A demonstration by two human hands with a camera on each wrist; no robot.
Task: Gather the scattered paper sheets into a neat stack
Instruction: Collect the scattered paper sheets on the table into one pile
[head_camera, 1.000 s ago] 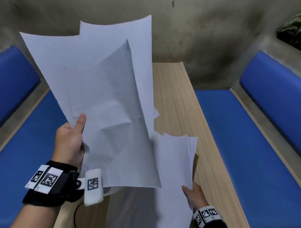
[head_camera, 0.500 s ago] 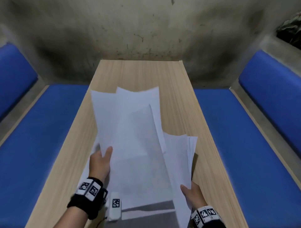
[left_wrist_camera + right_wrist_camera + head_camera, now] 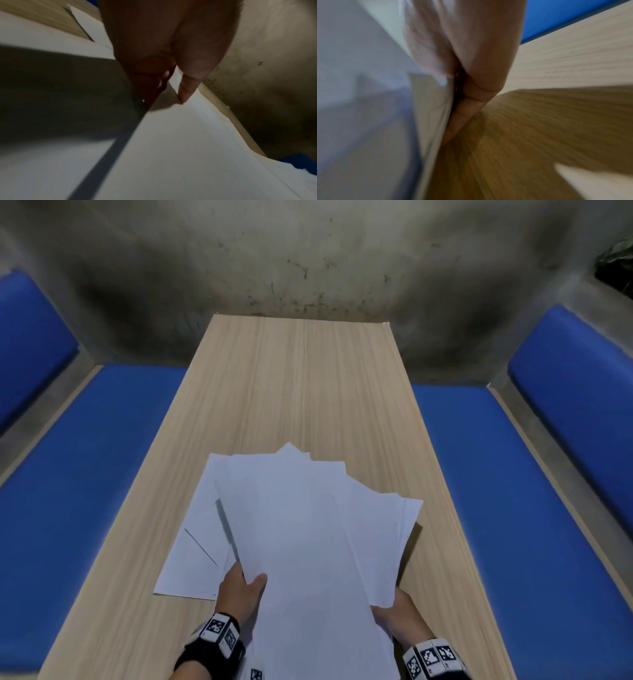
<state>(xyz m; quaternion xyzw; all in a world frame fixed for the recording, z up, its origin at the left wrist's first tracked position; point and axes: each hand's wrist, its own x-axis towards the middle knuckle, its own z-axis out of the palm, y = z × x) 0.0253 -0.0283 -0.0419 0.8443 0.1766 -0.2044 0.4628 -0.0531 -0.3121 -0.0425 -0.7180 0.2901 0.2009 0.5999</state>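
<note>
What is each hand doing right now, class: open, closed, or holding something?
Left hand: pinching the left edge of the fanned paper sheets.
Right hand: gripping the sheets' right edge.

Light wooden table (image 3: 301, 392) against stained grey wall (image 3: 308, 258) at far end; blue cushioned benches (image 3: 89, 460) left and right.

left hand (image 3: 239, 594) brought its raised sheets (image 3: 301, 542) down from upper left of frame onto the fanned pile at lower centre.
</note>
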